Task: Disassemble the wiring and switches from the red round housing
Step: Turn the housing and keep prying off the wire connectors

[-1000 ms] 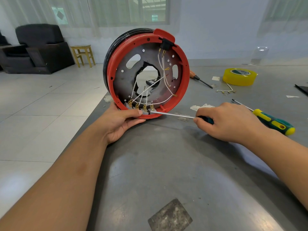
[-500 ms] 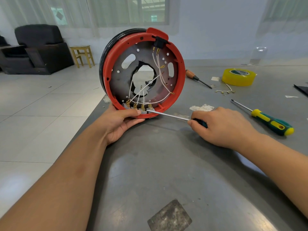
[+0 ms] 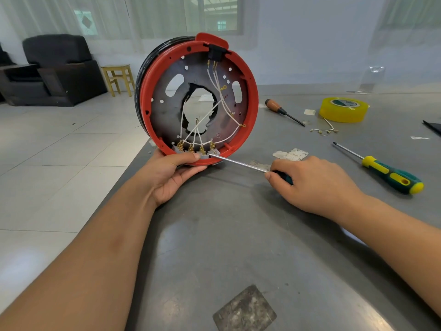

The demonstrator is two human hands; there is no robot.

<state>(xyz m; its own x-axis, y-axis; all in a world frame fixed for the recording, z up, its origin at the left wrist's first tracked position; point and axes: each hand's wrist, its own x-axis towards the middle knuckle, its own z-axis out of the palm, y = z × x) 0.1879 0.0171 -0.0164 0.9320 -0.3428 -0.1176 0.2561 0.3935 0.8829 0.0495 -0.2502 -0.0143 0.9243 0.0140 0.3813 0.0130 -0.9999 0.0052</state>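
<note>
The red round housing stands on edge at the table's left side, its open face towards me. White wires run from a black switch at the top to a row of brass-terminal switches along the bottom rim. My left hand grips the bottom rim, thumb on the inside edge by the switches. My right hand holds a screwdriver whose metal tip reaches the rightmost bottom switch.
On the grey table lie a green-yellow screwdriver, a wooden-handled screwdriver, a yellow tape roll, a loose wire piece and paper scraps. The table's left edge drops to tiled floor; a sofa and stool stand beyond.
The housing has turned slightly, its top tilting left. My right hand has shifted a little left with the screwdriver, whose tip stays at the bottom switches. My left hand keeps its hold.
</note>
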